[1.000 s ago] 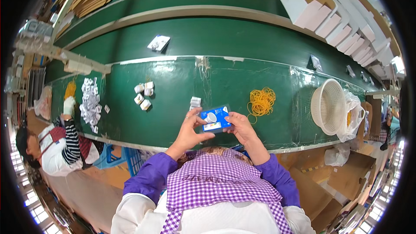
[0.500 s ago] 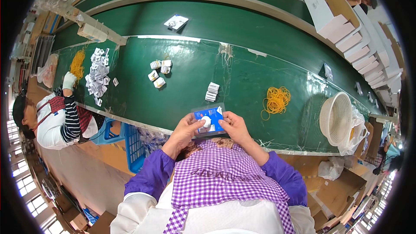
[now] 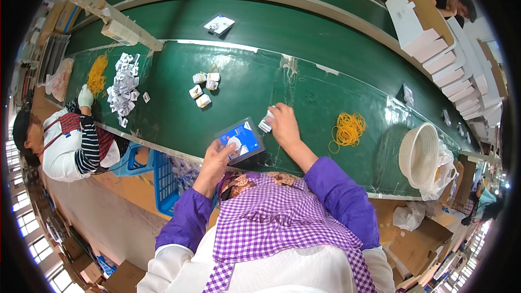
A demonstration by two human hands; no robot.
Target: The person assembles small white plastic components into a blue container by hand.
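Note:
My left hand (image 3: 215, 161) is closed on the left edge of a blue card pack (image 3: 249, 139) in clear plastic, thumb on top beside the pack's white round part. The pack is tilted over the table's near edge. To its right, my right hand (image 3: 284, 125) reaches over a short row of white folded leaflets (image 3: 264, 125). Its bent fingertips grip the upper end of the row and hide part of it. Several banded white bundles (image 3: 203, 101) lie farther left on the green table (image 3: 173, 106). A loose heap of yellow rubber bands (image 3: 348, 129) rests to the right.
A white basket (image 3: 418, 154) with a plastic bag stands at the right end. At left, a co-worker's gloved hand (image 3: 86, 96) is by more yellow bands (image 3: 97, 75), near a pile of white leaflets (image 3: 124, 89). Another pack (image 3: 219, 24) lies beyond the ledge.
My right hand has let go of the blue card pack and moved up to the white leaflets. My left hand has shifted left with the pack, now turned at a slant.

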